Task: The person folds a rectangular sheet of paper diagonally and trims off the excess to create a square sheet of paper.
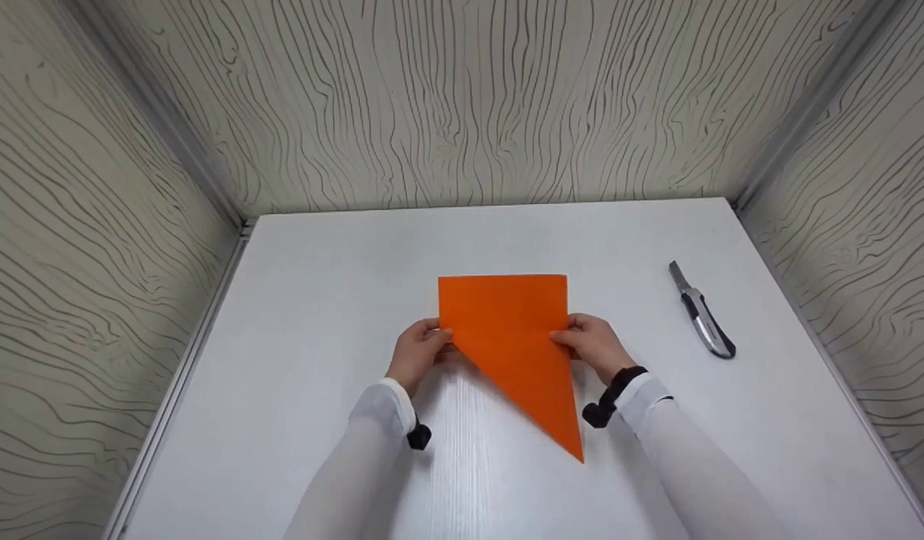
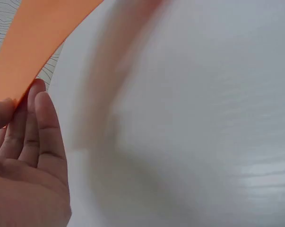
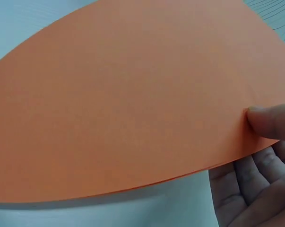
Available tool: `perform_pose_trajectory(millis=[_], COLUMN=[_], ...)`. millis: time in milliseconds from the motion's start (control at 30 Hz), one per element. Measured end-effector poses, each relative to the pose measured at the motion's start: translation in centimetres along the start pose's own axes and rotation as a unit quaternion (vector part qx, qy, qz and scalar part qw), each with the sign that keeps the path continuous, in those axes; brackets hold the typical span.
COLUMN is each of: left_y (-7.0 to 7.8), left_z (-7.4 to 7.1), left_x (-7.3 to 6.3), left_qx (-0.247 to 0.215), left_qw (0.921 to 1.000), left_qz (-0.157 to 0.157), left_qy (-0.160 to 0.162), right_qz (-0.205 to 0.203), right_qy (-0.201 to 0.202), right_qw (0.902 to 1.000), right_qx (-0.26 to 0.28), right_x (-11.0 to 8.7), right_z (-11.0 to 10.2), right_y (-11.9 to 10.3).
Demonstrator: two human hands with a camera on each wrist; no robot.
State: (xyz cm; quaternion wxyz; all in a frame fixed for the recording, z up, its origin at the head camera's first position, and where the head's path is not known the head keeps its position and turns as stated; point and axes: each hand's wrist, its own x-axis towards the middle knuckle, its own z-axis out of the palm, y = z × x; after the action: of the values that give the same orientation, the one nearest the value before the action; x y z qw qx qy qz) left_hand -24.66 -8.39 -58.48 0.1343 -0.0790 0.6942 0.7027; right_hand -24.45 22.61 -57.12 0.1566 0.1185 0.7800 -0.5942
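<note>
An orange sheet of paper (image 1: 507, 322) is held up over the white table, its top edge straight and its lower part slanting to a point at the bottom right. At its left edge, where the slant begins, my left hand (image 1: 423, 349) pinches it with the thumb in front and fingers behind. My right hand (image 1: 593, 345) pinches the right edge at about the same height. In the right wrist view the thumb (image 3: 272, 122) presses on the face of the paper (image 3: 133, 109), with the other fingers underneath. Layered edges show along the paper's near side there.
A utility knife (image 1: 706, 319) with its blade out lies on the table (image 1: 319, 300) to the right of my right hand. Wood-grain patterned panels (image 1: 462, 105) stand at the back and both sides of the table.
</note>
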Motion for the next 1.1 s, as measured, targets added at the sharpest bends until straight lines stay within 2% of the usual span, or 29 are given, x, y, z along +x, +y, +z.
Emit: perform_pose_trajectory(millis=[133, 300, 500, 833, 1100], left_y=[1.1, 1.8, 1.9, 2.0, 2.3], left_z=[0.0, 0.1, 0.0, -1.0, -1.4], left_x=[0.1, 0.0, 0.1, -0.1, -0.5], left_qx=[-0.023, -0.030, -0.033, -0.033, -0.070], left_qw=[0.9997, 0.9995, 0.9994, 0.9988, 0.9955], left_qz=[0.005, 0.003, 0.001, -0.006, 0.004], left_qy=[-0.002, -0.007, -0.013, -0.035, -0.063], right_qz=[-0.023, -0.040, -0.053, -0.066, -0.073], right_qy=[-0.004, -0.006, -0.013, -0.046, -0.079], right_qw=[0.9995, 0.9988, 0.9980, 0.9967, 0.9935], right_qx=[0.020, 0.030, 0.032, 0.003, 0.036], right_x=[0.0, -0.1, -0.1, 0.0, -0.5], right_z=[-0.6, -1.1, -1.5, -2.2, -2.8], right_y=[-0.8, -1.3, -1.3, -1.4, -1.5])
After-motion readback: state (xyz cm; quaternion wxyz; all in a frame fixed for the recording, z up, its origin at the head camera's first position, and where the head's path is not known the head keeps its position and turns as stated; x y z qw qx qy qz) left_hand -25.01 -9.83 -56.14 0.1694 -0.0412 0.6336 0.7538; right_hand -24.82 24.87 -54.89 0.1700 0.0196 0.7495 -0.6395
